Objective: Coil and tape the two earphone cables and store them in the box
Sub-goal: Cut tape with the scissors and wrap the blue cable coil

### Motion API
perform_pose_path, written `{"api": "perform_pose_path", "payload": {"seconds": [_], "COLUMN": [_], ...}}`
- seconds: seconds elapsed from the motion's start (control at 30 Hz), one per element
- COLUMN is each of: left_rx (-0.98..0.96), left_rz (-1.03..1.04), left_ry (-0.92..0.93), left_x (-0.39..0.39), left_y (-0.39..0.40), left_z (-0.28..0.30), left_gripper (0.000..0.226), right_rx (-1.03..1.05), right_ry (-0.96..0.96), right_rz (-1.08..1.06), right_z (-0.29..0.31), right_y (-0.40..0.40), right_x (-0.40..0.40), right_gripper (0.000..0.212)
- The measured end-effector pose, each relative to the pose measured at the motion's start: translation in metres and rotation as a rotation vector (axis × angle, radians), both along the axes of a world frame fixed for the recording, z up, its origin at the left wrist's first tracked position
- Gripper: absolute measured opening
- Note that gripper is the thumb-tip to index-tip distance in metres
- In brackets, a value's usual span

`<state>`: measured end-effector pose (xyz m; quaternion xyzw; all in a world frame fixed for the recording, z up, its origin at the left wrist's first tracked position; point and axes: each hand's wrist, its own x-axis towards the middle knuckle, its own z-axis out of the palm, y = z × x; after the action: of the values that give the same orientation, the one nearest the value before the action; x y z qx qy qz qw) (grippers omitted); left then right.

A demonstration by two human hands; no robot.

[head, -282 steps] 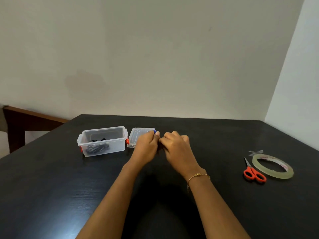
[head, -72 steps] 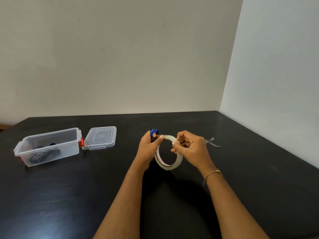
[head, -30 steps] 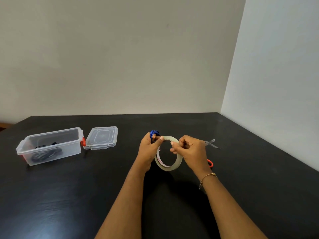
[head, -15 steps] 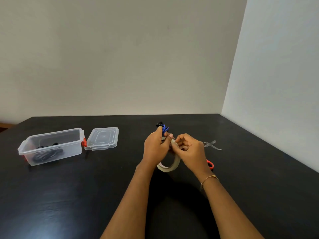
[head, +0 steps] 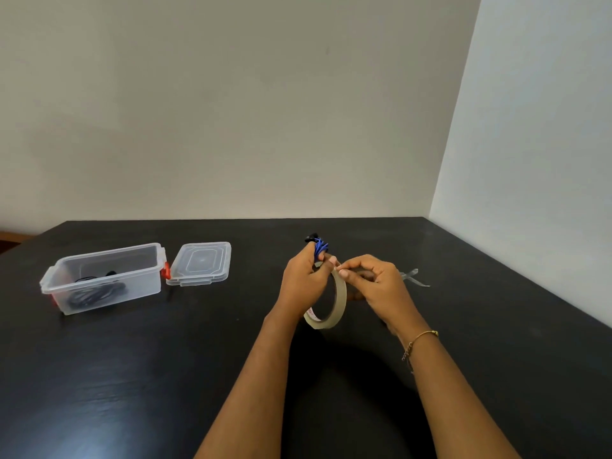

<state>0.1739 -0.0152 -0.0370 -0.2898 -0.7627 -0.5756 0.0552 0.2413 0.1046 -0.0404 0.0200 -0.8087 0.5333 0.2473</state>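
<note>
Head view, single frame. Both hands are working at centre frame, raised above the black desk (head: 132,376).

Left hand (head: 303,281): its grip is clamped on the coiled blue earphone cable (head: 320,246), which is sticking up out of the top of the fist; a dark end of the cable is showing just above the blue loops. The thumb of the same hand is pressing on the top of the tape roll (head: 334,309), so this hand is holding cable and roll together.

Right hand (head: 374,283): fingers are curled, with thumb and forefinger pinching at the upper edge of the tape roll, right beside the left thumb. Whether a loose tape end is lifted between the fingertips cannot be told. A thin bracelet (head: 419,342) is sitting on the right wrist.

The tape roll is hanging on edge between the two hands, its lower arc below the left palm, clear of the desk.

Left of frame: the clear plastic box (head: 102,278) with red latches is standing open on the desk. A black earphone cable (head: 96,293) is lying coiled inside it. The clear lid (head: 200,263) is lying flat just to the right of the box, touching or nearly touching its red latch.

Right of the hands: scissors (head: 414,278) are lying on the desk, only the blade tips showing past the right hand.
</note>
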Motion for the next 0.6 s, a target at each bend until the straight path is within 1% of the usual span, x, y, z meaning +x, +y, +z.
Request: {"api": "perform_pose_path", "payload": {"seconds": [0.07,0.13,0.2,0.4,0.53,0.6], "left_rx": [-0.028,-0.077,-0.098,-0.046,-0.04,-0.04], "left_rz": [-0.022,-0.024,-0.011,0.016,0.085,0.132], "left_ry": [0.01,0.019,-0.001,-0.064,-0.032,-0.02], "left_x": [0.0,0.0,-0.001,-0.002,-0.004,-0.008], "left_y": [0.001,0.001,0.0,0.0,0.0,-0.002], "left_z": [-0.001,-0.004,-0.009,-0.008,-0.008,-0.01], "left_gripper": [0.021,0.021,0.018,0.02,0.02,0.013], "right_rx": [0.087,0.268,0.409,0.462,0.482,0.47], "right_ry": [0.04,0.075,0.072,0.044,0.025,0.036], "right_rz": [-0.039,-0.092,-0.098,-0.116,-0.08,-0.054], "right_z": [0.0,-0.002,-0.007,-0.012,-0.008,-0.006], "right_y": [0.001,0.0,-0.005,-0.017,-0.017,-0.018], "right_x": [0.001,0.0,-0.004,-0.009,-0.005,-0.003], "right_gripper": [0.007,0.007,0.006,0.011,0.011,0.009]}}
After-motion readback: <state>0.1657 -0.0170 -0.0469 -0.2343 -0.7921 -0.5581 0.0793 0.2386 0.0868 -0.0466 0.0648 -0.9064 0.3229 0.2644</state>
